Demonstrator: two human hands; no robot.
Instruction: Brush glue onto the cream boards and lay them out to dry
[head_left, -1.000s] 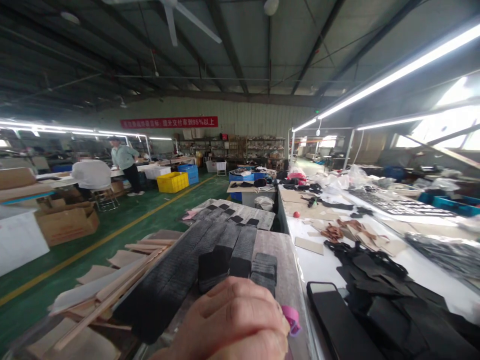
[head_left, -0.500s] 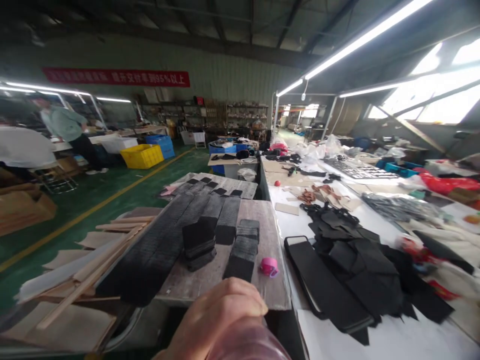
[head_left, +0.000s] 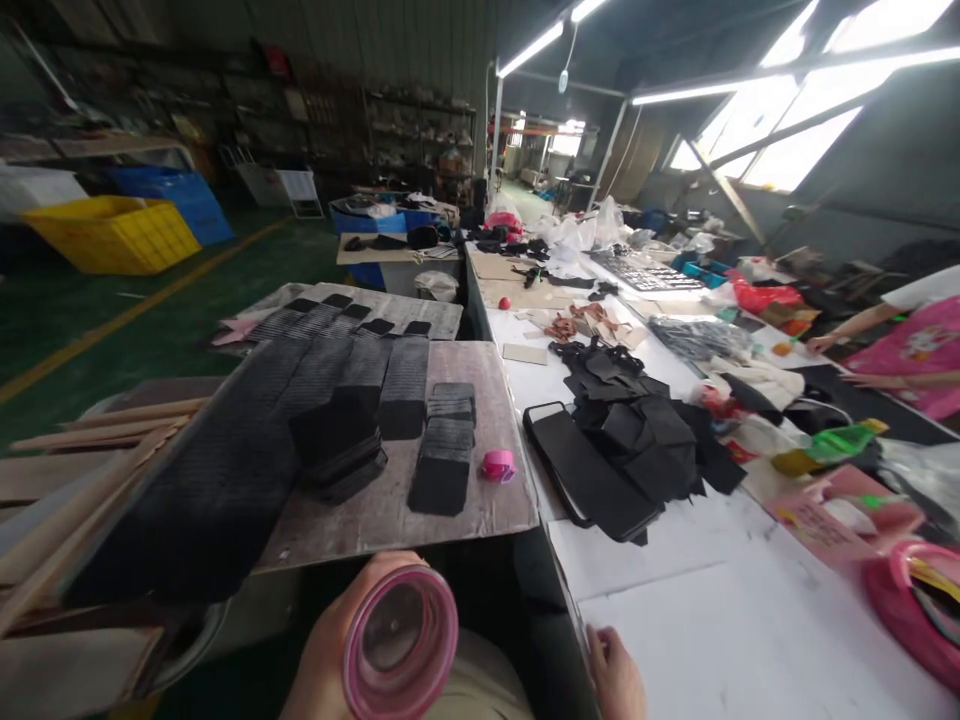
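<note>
My left hand [head_left: 324, 655] is closed round a clear cup with a pink rim [head_left: 401, 645], held low at the bottom centre with its mouth turned toward me. Only part of my right hand [head_left: 616, 675] shows, resting at the near edge of the white table [head_left: 705, 620]; its fingers run out of view. Just beyond the cup lies a wooden board [head_left: 390, 505] carrying stacks of black cut pieces [head_left: 442, 450] and a small pink tape roll [head_left: 498, 465].
A black flat case [head_left: 589, 470] and a heap of black pieces [head_left: 637, 420] lie on the white table. A pink basket [head_left: 911, 590] sits at the right. Another person's arms [head_left: 862, 350] reach in from far right. Yellow crate [head_left: 112, 232] on the green floor at left.
My view has swung down and to the right. The cup has dropped away from my face, so its open mouth now shows. My right hand has come into view at the table edge.
</note>
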